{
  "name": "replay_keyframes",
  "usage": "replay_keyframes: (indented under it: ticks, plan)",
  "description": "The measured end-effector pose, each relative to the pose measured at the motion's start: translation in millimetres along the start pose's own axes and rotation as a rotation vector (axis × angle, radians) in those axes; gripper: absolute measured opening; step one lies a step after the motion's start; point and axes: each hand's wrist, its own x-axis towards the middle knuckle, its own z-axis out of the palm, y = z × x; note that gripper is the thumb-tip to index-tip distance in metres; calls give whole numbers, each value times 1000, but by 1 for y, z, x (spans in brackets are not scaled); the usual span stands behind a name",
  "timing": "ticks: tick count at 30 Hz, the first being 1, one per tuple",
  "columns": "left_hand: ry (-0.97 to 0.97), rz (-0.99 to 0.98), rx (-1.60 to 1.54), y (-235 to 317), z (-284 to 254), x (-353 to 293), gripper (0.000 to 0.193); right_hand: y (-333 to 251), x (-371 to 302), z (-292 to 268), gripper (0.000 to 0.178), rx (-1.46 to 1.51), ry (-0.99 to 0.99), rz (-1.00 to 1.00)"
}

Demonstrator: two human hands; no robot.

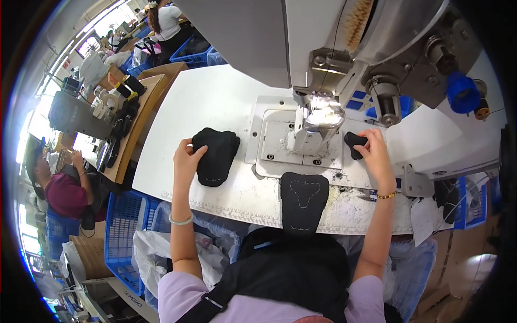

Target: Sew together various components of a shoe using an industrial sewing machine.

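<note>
On the left side of the white table lies a stack of black padded fabric pieces (218,157), with a short pale line of marks near its lower end. My left hand (187,161) pinches the stack's left edge, thumb on top. At the right, my right hand (375,156) grips a small black fabric piece (353,143) between thumb and fingers, close to the table; whether it is one layer or more I cannot tell. Between my hands, a single black padded piece (304,196) with a white outline hangs partly over the front table edge.
A sewing machine's needle area (318,121), lit brightly, stands over the table (177,107). Thread scraps litter the surface. Small scissors (369,195) lie near my right wrist. Blue baskets (121,231) stand below left and at right. A seated person (70,188) works at far left.
</note>
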Motion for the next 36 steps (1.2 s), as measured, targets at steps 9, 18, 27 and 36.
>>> replay_keyframes:
  ticks: [9,18,27,36]
  plan:
    - [-418,867,243,53,118,-86,43,3,-6,4,28,-147,92,-16]
    - [-352,1004,509,42,144,-93,40,-26,-21,-1,23,-284,248,-91]
    - [-177,999,511,28,146,-100,37,-81,-84,17,14,646,-597,217]
    - [-733,250,-612,39,143,-87,20,-76,-102,61,17,422,-179,-2]
